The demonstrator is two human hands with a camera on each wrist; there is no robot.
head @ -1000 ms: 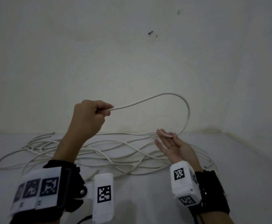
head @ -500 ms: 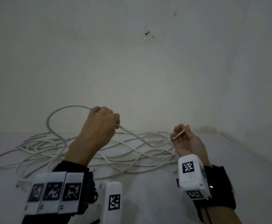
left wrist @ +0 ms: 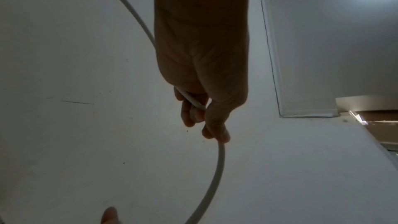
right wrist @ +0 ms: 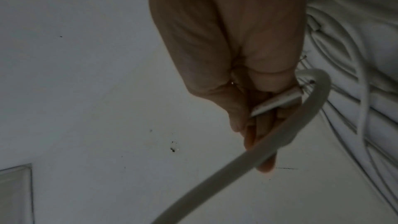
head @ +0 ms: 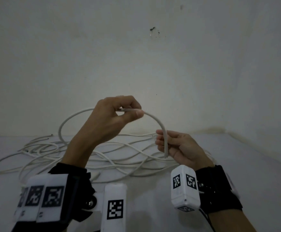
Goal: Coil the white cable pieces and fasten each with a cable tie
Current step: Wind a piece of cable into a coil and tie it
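Above the white surface (head: 236,173), near its far edge where it meets the wall (head: 136,64), a person forms the first loop in a length of white cable (head: 159,122). The right hand (head: 180,149) holds the cut end, which lies across the palm and hangs down past it, thumb and fingers curled loosely round it; the right wrist view shows the same end crossing the fingers (right wrist: 261,125), though that picture is blurred and how firm the pinch is cannot be told. The left hand (head: 118,114), raised higher and to the left, pinches the cable between thumb and curled fingers, so that a short arc spans from one hand to the other. Behind the left hand the cable sweeps out in a wide bow and drops to the tangled pile of cable (head: 103,158), which sprawls along the far part of the surface from its left side towards the middle.

The step in hand appears to be laying the first turn. To do it well, the right hand should keep the end pinned as the anchor while the left brings its pinch across to meet it, setting a loop size the later turns can match. A slight roll of the cable between the left fingers (left wrist: 189,113) would let the stiff sheath lie flat rather than twist into a figure of eight. Slack should be drawn from the pile gently, since crossed strands there could snag. No cable tie can be made out in any view.
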